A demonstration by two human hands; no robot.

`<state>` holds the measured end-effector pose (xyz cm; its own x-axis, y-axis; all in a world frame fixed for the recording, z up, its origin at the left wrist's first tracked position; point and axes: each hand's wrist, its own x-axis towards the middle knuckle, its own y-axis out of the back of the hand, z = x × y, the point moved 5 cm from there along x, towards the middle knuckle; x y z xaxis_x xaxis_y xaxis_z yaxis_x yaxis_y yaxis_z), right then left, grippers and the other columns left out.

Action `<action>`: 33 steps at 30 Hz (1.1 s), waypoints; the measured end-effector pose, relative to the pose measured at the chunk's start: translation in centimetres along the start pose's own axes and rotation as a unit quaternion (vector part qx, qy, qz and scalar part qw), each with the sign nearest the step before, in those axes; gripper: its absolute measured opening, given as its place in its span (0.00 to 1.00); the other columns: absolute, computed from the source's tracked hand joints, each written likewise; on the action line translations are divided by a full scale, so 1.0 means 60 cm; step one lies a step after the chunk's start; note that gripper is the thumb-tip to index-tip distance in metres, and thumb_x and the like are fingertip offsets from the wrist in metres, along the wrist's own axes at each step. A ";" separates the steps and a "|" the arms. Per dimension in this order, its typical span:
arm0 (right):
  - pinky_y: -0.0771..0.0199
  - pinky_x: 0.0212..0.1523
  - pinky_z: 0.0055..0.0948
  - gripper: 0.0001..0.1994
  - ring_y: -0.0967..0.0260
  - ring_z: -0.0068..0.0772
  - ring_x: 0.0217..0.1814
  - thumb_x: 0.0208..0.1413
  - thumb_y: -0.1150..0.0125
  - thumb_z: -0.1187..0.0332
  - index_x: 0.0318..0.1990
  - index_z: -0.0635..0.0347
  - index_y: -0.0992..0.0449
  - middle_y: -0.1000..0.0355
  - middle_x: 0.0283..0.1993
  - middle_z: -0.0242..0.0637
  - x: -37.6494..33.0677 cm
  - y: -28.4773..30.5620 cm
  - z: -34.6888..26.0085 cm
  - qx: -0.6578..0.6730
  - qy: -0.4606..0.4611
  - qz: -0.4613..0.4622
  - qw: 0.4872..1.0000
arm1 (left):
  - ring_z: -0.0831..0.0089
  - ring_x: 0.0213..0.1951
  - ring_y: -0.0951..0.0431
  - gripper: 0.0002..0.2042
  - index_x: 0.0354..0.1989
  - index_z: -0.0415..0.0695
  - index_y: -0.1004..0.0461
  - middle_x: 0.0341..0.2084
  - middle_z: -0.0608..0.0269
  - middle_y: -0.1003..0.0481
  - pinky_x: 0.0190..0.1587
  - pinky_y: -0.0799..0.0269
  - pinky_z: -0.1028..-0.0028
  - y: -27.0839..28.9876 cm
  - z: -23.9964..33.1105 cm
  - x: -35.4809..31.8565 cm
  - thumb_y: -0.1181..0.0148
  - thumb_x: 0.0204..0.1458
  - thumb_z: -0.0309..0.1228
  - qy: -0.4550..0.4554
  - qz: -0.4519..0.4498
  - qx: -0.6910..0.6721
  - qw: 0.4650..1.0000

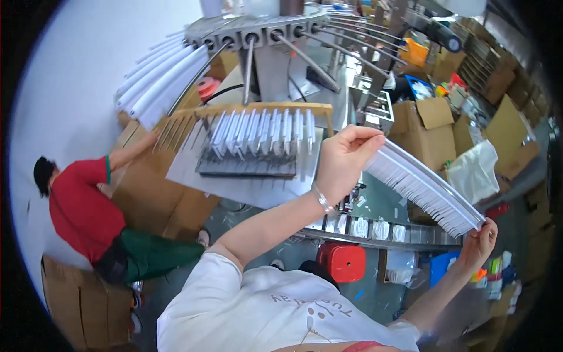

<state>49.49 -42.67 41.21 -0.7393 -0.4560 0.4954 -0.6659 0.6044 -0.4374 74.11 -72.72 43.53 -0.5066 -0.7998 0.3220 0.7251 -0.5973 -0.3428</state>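
Spanning the frame from centre toward four o'clock, a long white comb-like strip (425, 188) hangs between both hands. Left hand (343, 158) has its fingers clamped on the upper end; right hand (478, 243) pinches the lower end. At ten o'clock of the left hand, a grey tray of white sachets (252, 144) rests on the machine.

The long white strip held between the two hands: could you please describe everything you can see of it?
The long white strip looks like a row of many thin, flat white pieces packed side by side along a pale curved band, like comb teeth. It seems to be paper or plastic. It slants from upper left to lower right, in the air above the conveyor. The left hand pinches its upper end and the right hand grips its lower end; nothing else touches it.
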 end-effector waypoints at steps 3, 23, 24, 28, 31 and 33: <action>0.37 0.31 0.17 0.10 0.38 0.20 0.33 0.56 0.46 0.68 0.41 0.65 0.29 0.32 0.34 0.34 -0.004 0.036 -0.016 -0.007 0.035 0.043 0.998 | 0.85 0.34 0.28 0.09 0.38 0.37 0.25 0.31 0.66 0.25 0.38 0.35 0.84 -0.060 -0.039 0.042 0.42 0.51 0.27 0.016 -0.009 -0.064 0.998; 0.35 0.40 0.22 0.06 0.36 0.26 0.37 0.53 0.44 0.75 0.37 0.64 0.25 0.30 0.38 0.37 0.359 -0.012 0.126 0.064 0.133 -0.148 0.978 | 0.77 0.38 0.37 0.22 0.42 0.41 0.25 0.37 0.65 0.28 0.45 0.44 0.77 -0.134 -0.060 0.270 0.61 0.59 0.45 -0.196 0.147 0.057 0.968; 0.35 0.38 0.21 0.05 0.37 0.26 0.36 0.52 0.43 0.76 0.36 0.64 0.25 0.32 0.35 0.37 0.366 -0.018 0.129 0.053 0.146 -0.154 0.976 | 0.77 0.39 0.37 0.22 0.42 0.40 0.25 0.37 0.65 0.28 0.45 0.44 0.76 -0.135 -0.059 0.268 0.62 0.59 0.44 -0.210 0.152 0.082 0.963; 0.37 0.35 0.22 0.05 0.39 0.28 0.34 0.52 0.44 0.76 0.36 0.65 0.25 0.32 0.35 0.38 0.391 -0.006 0.144 0.019 0.165 -0.171 0.971 | 0.78 0.41 0.33 0.20 0.43 0.36 0.29 0.40 0.60 0.30 0.46 0.41 0.78 -0.121 -0.059 0.268 0.60 0.60 0.42 -0.263 0.176 0.211 0.925; 0.40 0.32 0.25 0.06 0.40 0.31 0.34 0.52 0.45 0.75 0.37 0.64 0.25 0.32 0.36 0.38 0.409 -0.015 0.144 -0.024 0.196 -0.231 0.953 | 0.76 0.44 0.33 0.22 0.45 0.40 0.27 0.42 0.62 0.30 0.49 0.43 0.75 -0.119 -0.053 0.266 0.65 0.61 0.43 -0.257 0.165 0.226 0.925; 0.42 0.31 0.26 0.06 0.40 0.33 0.33 0.52 0.45 0.74 0.37 0.63 0.25 0.32 0.35 0.38 0.412 -0.030 0.141 -0.035 0.225 -0.239 0.944 | 0.75 0.45 0.33 0.22 0.47 0.40 0.28 0.44 0.61 0.30 0.50 0.43 0.74 -0.111 -0.055 0.268 0.65 0.61 0.43 -0.247 0.169 0.200 0.933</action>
<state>31.56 -60.52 47.89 -0.2280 -0.3733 0.8992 -0.8925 0.4492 -0.0398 59.60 -81.82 48.05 -0.0127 -0.7542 0.6565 0.9705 -0.1674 -0.1736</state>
